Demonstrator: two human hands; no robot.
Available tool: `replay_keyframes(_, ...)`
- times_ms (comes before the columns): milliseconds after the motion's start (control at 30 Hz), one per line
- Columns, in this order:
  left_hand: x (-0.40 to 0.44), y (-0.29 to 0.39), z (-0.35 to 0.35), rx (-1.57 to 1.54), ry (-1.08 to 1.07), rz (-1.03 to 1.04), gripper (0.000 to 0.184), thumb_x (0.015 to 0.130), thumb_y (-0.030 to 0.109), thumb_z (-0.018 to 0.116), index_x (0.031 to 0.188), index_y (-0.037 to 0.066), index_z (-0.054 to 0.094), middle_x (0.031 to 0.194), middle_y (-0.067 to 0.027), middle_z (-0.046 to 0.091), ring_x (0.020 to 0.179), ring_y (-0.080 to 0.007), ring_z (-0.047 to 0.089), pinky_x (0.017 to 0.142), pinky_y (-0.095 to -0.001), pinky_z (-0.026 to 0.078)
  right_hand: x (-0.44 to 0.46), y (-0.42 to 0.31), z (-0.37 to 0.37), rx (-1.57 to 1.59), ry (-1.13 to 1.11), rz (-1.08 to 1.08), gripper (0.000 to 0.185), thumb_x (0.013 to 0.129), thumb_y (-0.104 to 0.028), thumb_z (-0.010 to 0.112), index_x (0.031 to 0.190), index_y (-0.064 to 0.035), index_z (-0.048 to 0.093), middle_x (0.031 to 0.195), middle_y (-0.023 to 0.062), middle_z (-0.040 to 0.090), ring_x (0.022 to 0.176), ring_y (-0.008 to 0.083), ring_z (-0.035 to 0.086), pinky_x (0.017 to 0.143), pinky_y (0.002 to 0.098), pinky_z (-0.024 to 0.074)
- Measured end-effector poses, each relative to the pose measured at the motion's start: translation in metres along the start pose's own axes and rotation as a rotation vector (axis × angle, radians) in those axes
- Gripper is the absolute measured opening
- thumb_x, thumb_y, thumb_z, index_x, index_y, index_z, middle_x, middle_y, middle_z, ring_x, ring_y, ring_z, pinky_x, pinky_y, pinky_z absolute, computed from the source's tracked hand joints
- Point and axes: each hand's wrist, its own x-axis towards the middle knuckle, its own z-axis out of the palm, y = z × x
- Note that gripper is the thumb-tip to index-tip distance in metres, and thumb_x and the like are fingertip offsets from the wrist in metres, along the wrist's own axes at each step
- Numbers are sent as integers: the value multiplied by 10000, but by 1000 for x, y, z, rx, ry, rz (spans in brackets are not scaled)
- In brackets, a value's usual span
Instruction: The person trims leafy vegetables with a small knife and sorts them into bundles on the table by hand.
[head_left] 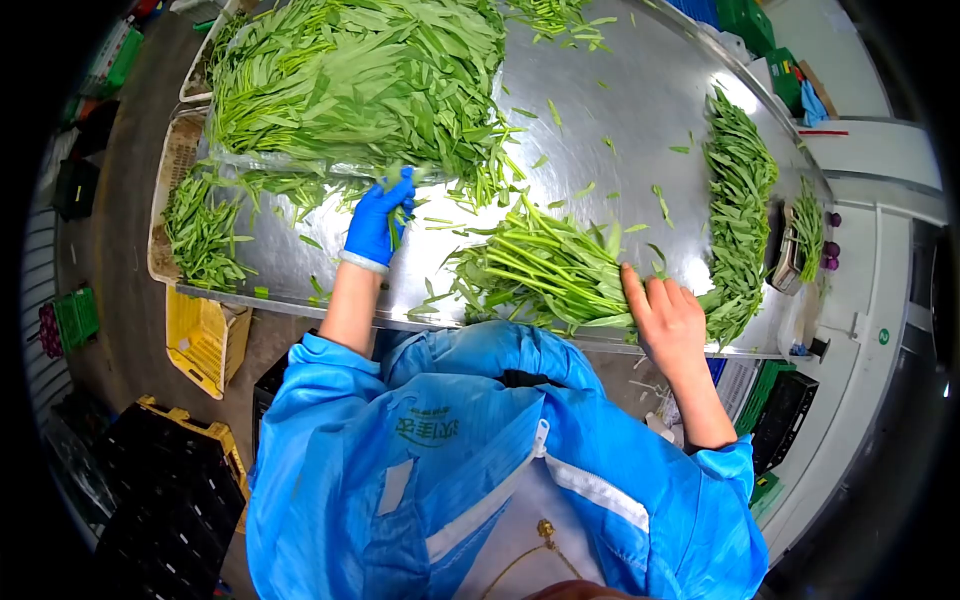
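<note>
My left hand (378,222), in a blue glove, is over the near part of the metal table. Its fingers are curled around a little leafy green, and a thin green stalk shows beside them. Just beyond it lies a large heap of long-leaved greens (360,85). My bare right hand (668,315) rests at the leafy right end of a smaller bunch of greens (545,265), its fingers apart and partly bent. The thumb side touches the leaves. The bunch's pale stems point up and left.
The steel table (570,110) has loose leaves scattered on it. A long row of greens (738,215) lies along the right, near a small scale-like device (787,250) with greens. A crate (163,245) adjoins the left edge; a yellow crate (205,345) stands below. Black crates (165,490) are stacked at lower left.
</note>
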Motion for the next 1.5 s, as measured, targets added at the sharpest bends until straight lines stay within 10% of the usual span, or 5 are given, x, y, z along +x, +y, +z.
replay_keyframes(467, -1, -6, 21, -35, -64, -6, 268, 877, 93, 629, 1130, 12, 594, 1011, -55, 650, 873, -122, 613, 813, -233, 485, -4, 5, 2, 114, -24, 68, 523, 688, -78, 561, 1211, -77, 583, 716, 47, 458, 651, 195, 515, 548, 321, 439)
replay_keyframes(667, -45, -6, 105, 570, -775, -197, 352, 827, 64, 636, 1172, -2, 611, 997, -52, 655, 914, -158, 625, 854, -296, 500, 12, -10, 9, 84, 34, -99, 554, 675, -85, 576, 1230, -97, 564, 783, 41, 525, 656, 176, 515, 554, 296, 436)
replay_keyframes(867, 22, 0, 4, 178, -61, 28, 282, 847, 104, 651, 1103, -8, 616, 980, -49, 652, 819, -105, 605, 749, -225, 491, -6, 2, 1, 54, -22, -27, 555, 681, -86, 573, 1236, -87, 557, 760, 44, 499, 648, 176, 507, 535, 302, 420)
replay_keyframes(1133, -53, -13, 108, 323, -720, -235, 684, 780, 14, 652, 1410, 55, 389, 1203, -65, 580, 1094, -136, 534, 946, -270, 420, 6, -7, 8, 77, 23, -42, 563, 679, -85, 575, 1241, -84, 556, 773, 49, 510, 662, 178, 513, 543, 302, 423)
replay_keyframes(1500, -53, -18, 91, 193, -397, -557, 367, 854, 155, 616, 1184, -1, 585, 1072, -79, 662, 941, -162, 617, 823, -301, 496, 2, -5, 9, -2, 71, 20, 539, 689, -71, 576, 1227, -92, 573, 808, 56, 556, 672, 187, 533, 559, 297, 434)
